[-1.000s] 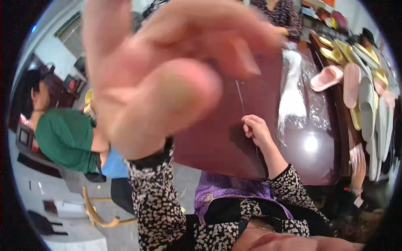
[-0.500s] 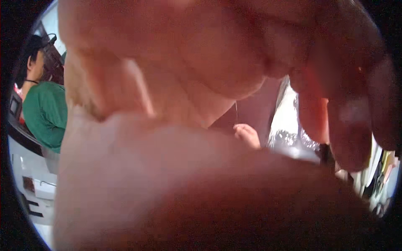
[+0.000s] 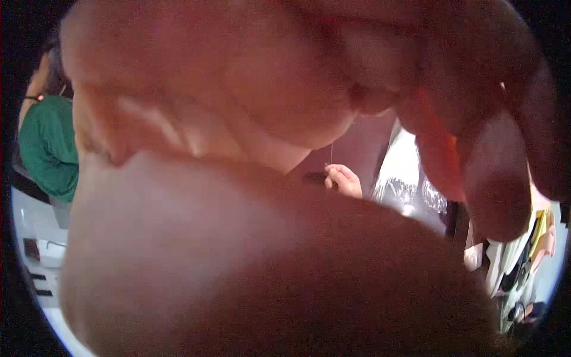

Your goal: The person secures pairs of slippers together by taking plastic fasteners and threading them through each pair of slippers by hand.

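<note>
One hand, my left hand [image 3: 285, 149], fills nearly the whole view, so close to the camera that it blurs; fingers spread wide, holding nothing I can see. My right hand [image 3: 344, 179] shows small through the gap, resting on the dark red sheet [image 3: 363, 152] by the shiny film [image 3: 410, 178]; its grip I cannot tell. A person in green [image 3: 50, 146] sits left. Judging by this, I'm between steps at the sheet.

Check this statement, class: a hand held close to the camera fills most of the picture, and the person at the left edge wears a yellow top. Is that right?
Not quite. In the head view the hand does fill most of the picture, blurred and very close, but the person at the left edge wears a green top, not a yellow one.
</note>
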`<state>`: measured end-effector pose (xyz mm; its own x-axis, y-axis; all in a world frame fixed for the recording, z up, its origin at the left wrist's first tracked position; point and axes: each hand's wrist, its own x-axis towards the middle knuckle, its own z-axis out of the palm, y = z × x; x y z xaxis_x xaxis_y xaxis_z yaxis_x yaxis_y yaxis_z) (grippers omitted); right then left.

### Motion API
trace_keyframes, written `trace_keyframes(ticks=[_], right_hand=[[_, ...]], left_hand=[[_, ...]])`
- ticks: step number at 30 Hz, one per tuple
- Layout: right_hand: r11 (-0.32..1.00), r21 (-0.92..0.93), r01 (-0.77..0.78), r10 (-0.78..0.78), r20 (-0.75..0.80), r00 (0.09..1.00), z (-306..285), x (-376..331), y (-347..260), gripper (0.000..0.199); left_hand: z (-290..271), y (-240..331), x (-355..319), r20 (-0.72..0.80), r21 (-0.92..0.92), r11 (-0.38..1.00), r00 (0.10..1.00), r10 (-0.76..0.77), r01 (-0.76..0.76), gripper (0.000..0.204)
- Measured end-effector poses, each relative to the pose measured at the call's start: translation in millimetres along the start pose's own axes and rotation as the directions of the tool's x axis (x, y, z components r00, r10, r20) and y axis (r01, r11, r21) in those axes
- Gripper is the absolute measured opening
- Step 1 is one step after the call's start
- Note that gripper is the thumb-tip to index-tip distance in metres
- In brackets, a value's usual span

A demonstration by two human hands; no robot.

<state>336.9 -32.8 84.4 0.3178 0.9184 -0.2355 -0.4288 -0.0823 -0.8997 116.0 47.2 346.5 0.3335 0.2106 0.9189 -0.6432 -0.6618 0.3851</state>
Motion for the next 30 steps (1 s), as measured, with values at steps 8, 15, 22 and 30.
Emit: trace_keyframes(ticks=[8,15,22,30], right_hand=[[0.995,0.086,-0.041,0.041,0.002,0.999,-3,-1,-12,0.011],[0.989,0.149,0.005,-0.003,-0.011,1.000,-4,-9,-12,0.009],[0.979,0.198,0.048,-0.039,-0.051,0.998,0,-5,-10,0.009],[0.958,0.205,0.201,-0.173,-0.147,0.974,-6,-1,-3,0.010]], left_hand=[[10,-19,4,0.113,-0.094,0.990,0.989,-0.092,0.103,0.062],[19,-24,-12,-0.021,-0.091,0.963,0.966,-0.258,0.255,0.059],[47,-107,-149,-0.163,-0.160,0.486,0.462,-0.872,0.859,0.025],[96,-146,-207,0.061,-0.070,0.337,0.341,-0.938,0.939,0.024]])
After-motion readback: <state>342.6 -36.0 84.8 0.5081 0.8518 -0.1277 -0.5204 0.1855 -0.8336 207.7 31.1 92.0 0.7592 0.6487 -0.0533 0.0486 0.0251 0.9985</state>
